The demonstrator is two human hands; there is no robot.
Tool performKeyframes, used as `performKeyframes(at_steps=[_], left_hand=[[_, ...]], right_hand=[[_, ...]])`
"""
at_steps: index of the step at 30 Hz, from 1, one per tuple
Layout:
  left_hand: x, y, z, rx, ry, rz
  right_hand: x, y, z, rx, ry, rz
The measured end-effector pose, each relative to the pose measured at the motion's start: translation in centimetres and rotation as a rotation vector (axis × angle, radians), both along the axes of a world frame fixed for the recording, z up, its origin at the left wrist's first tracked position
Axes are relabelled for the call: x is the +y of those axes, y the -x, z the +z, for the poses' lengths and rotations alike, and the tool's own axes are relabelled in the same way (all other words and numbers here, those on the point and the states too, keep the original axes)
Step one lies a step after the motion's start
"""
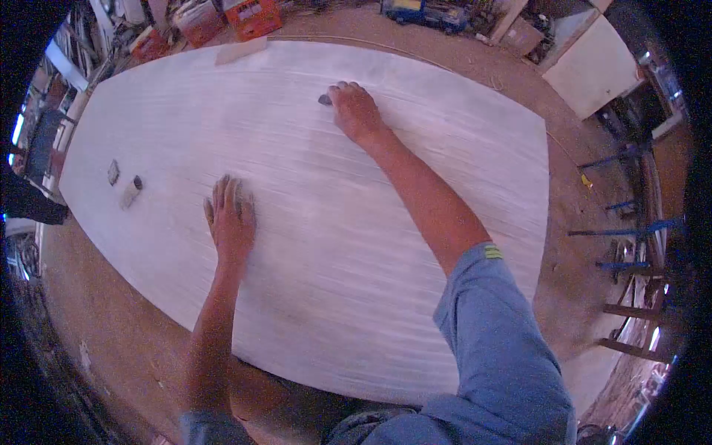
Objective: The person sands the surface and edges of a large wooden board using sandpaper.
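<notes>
A large white board [326,245] with pale, dusty streaks lies flat in front of me. On its left part my left hand [231,219] rests palm down, with its fingers stretched out and nothing held. Farther out, near the board's far edge, my right hand [354,110] is closed over a small dark grey piece [324,99] that looks like folded sandpaper. Most of that piece is hidden under the fingers. To the left of my left hand lie a small grey flat piece [113,172] and a short roll or tube [132,191] with a dark end.
Orange-red crates [252,16] stand on the brown floor beyond the board, beside a piece of cardboard [241,50] at its edge. A white cabinet panel [593,70] is at the far right. Blue clamps [623,231] stick out along the right side.
</notes>
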State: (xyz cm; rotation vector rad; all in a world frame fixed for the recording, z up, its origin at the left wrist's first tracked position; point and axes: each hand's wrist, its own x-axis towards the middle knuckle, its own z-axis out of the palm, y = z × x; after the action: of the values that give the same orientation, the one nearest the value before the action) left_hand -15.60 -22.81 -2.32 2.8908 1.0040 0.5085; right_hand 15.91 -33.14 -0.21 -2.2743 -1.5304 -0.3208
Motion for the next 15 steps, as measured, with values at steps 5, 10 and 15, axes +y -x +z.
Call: performKeyframes(at_steps=[5,10,15], left_hand=[[0.3,0.9,-0.7,-0.008,-0.087,-0.085],[0.9,0.5,-1.9,0.024,-0.121,-0.028],[0.9,0.4,-1.2,0.066,-0.136,0.011]], right_hand=[[-16.3,-4.5,-0.8,-0.038,0.05,-0.182],[-32.3,-10.3,-0.5,-0.048,0.155,-0.406],[-17.2,-4.2,0.0,-0.084,0.072,-0.159]])
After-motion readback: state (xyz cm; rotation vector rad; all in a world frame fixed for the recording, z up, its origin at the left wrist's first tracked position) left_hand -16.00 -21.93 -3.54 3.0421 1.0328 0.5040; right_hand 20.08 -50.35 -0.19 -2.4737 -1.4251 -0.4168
